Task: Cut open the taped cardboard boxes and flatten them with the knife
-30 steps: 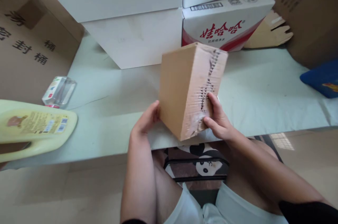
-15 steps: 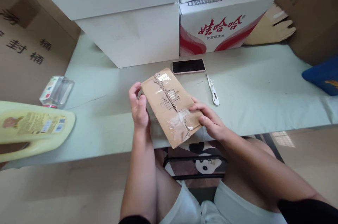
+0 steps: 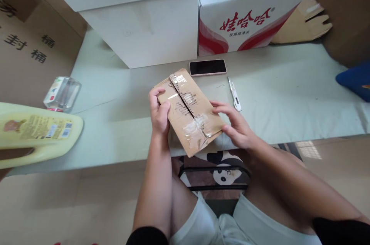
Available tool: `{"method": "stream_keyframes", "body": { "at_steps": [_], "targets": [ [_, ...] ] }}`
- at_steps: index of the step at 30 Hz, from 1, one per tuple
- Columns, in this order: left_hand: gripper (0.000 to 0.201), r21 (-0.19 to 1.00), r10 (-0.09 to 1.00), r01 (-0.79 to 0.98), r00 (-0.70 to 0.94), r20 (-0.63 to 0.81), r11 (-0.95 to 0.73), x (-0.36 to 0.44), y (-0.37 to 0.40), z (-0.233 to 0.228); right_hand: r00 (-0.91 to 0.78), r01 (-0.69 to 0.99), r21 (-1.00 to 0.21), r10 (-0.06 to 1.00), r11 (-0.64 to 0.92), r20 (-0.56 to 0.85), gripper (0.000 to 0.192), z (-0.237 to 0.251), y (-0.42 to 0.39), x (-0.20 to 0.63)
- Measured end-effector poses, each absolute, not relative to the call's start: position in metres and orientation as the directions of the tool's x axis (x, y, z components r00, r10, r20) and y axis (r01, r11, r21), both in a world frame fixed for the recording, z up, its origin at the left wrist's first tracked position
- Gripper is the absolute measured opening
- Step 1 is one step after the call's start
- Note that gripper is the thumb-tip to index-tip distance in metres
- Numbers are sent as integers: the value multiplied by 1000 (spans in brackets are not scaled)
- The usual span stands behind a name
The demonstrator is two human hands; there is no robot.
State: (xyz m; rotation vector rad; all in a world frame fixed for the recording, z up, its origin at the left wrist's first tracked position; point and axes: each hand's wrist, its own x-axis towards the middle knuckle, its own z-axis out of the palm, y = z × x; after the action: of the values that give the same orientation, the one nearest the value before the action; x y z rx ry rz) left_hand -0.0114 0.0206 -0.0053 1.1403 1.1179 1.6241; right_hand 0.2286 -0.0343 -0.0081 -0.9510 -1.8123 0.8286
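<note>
A small flat cardboard box (image 3: 199, 116) with clear tape along its split top seam is tilted over the front edge of the table. My left hand (image 3: 160, 112) grips its left side, thumb on top and fingers curled round the edge. At the right side, my right hand (image 3: 235, 125) has its fingers and thumb spread apart, the tips at or just touching the box edge. A white utility knife (image 3: 234, 94) lies on the table beyond my right hand. Behind the box rests a phone (image 3: 208, 67) with a dark screen.
The table has a pale green cloth (image 3: 289, 83). White cartons (image 3: 162, 33) and a red-and-white carton (image 3: 245, 25) stand at the back. On the left are a clear bottle (image 3: 65, 93) and a yellow jug (image 3: 43, 133); a blue object (image 3: 354, 81) is far right.
My left hand has closed on the box's left edge, where it was beside it with fingers apart. My right hand has loosened and spread its fingers at the right edge.
</note>
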Motion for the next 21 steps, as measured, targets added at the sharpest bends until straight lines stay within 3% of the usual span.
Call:
{"method": "stream_keyframes", "body": {
  "at_steps": [2,5,8,12,14,18,21],
  "targets": [
    [31,954,941,-147,-261,216,-260,-10,20,-4,-136,455,-798,917,395,376,32,-11,-30,242],
    [31,956,935,-137,-283,213,-259,-9,20,-2,65,749,-653,967,115,245,38,-19,-20,261],
    [33,962,930,-110,-305,206,-249,-8,22,-1,47,902,-432,997,-15,65,45,-23,-12,271],
    [33,964,929,-94,-305,209,-248,-7,25,-4,42,971,-230,995,-62,-90,28,-18,-10,275],
    [33,962,927,-88,-302,222,-259,-7,26,-6,77,971,-214,987,-107,-144,24,-14,-12,276],
    [33,955,925,-103,-297,238,-279,-4,25,-7,132,925,-315,956,-214,-261,30,-4,-18,279],
    [33,948,929,-145,-287,233,-283,-1,23,-5,105,902,-357,926,-242,-363,14,3,-22,280]
  ]
}}
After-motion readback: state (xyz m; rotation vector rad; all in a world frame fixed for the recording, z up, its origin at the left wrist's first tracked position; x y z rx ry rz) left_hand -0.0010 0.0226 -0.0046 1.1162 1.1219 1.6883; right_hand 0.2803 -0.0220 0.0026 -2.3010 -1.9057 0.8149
